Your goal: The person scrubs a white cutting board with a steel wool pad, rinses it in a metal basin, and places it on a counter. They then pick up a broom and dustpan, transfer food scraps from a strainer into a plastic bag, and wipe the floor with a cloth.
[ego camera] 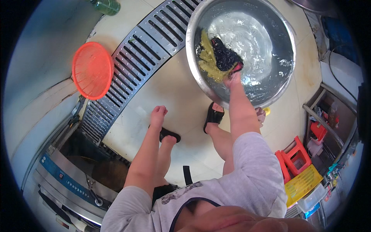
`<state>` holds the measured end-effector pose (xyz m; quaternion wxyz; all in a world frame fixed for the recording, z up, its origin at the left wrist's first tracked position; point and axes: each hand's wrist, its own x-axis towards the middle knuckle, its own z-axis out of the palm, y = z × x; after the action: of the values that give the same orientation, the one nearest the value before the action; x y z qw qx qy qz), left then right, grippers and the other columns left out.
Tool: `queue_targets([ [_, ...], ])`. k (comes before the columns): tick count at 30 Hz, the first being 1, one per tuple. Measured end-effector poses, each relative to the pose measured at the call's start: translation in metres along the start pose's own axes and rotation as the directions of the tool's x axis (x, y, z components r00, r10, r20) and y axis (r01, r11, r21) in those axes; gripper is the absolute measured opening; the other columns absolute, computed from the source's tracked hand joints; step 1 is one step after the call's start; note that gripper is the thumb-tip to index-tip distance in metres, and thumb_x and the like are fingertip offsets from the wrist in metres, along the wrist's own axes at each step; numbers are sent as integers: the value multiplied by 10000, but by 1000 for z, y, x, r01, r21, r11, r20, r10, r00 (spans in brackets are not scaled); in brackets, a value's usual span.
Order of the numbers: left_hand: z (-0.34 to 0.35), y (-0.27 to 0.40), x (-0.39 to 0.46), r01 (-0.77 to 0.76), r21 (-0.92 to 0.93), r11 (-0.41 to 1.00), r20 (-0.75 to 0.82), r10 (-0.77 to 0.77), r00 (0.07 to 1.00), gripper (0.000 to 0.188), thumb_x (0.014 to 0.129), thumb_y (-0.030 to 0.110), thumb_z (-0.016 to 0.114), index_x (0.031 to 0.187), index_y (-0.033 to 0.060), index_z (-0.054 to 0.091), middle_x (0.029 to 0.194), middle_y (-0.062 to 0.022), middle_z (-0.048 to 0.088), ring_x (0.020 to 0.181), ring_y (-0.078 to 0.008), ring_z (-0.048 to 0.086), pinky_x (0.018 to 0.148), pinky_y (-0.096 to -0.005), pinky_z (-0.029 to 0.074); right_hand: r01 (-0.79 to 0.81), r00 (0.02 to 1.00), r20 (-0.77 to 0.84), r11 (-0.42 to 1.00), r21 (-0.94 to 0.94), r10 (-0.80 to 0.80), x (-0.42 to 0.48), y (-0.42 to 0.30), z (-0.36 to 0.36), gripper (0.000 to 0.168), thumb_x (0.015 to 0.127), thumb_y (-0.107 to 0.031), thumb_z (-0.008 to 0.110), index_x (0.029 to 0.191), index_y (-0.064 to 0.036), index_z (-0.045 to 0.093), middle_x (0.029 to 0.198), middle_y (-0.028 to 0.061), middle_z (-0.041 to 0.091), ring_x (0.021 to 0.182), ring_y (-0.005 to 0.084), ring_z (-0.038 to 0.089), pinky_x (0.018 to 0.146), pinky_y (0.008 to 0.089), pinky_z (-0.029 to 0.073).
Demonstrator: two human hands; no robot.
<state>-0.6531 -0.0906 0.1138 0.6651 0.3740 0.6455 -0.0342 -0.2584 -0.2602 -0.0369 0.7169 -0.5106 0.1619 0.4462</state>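
My right hand point(232, 79) reaches into a large metal basin point(200, 84) of rippling water, grasping a yellow cloth point(209, 62). Against that cloth lies a dark, soft-looking item point(226, 55) with a pinkish-red edge at my fingers; its exact kind is unclear. Both are wet and sit in the left half of the basin. My left hand point(158, 114) hangs over the tiled floor with fingers curled, and nothing shows in it.
A slotted metal drain grate point(139, 55) curves along the floor, with a red plastic colander point(92, 71) at its left. Red plastic stools point(295, 156) and a yellow perforated basket point(303, 185) stand at right. A stainless appliance point(69, 179) is at lower left.
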Motion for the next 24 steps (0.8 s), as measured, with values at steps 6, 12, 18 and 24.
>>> queue_targets([
  [6, -36, -17, -96, 29, 91, 995, 34, -33, 999, 170, 880, 205, 544, 837, 47, 587, 756, -30, 600, 687, -107, 536, 632, -230, 415, -375, 908, 262, 913, 158, 328, -119, -41, 156, 287, 809, -225, 662, 1040, -66, 601, 982, 63, 644, 857, 228, 624, 765, 343, 519],
  [12, -110, -29, -197, -69, 248, 966, -16, 76, 997, 228, 866, 240, 565, 824, 24, 627, 733, -60, 631, 687, -150, 579, 650, -291, 457, -316, 919, 273, 946, 75, 285, -280, -83, 188, 306, 859, -217, 587, 1120, -58, 590, 1048, 72, 647, 930, 225, 632, 819, 390, 519],
  [18, -200, -41, -323, -170, 406, 898, -167, 255, 952, 306, 865, 320, 553, 863, 25, 636, 784, -112, 664, 746, -223, 625, 695, -339, 477, -336, 832, 361, 900, -278, 422, -423, -146, 258, 375, 857, -258, 594, 1157, -34, 582, 1088, 70, 637, 975, 192, 611, 853, 336, 491],
  [24, -224, -134, -485, -108, 187, 976, -518, 192, 834, 267, 859, 299, 561, 880, 42, 635, 828, -118, 663, 782, -245, 626, 723, -351, 478, 71, 860, 252, 384, -921, 444, -461, -149, 306, 319, 864, -255, 549, 1060, -20, 640, 861, 67, 647, 739, 181, 579, 668, 302, 450],
])
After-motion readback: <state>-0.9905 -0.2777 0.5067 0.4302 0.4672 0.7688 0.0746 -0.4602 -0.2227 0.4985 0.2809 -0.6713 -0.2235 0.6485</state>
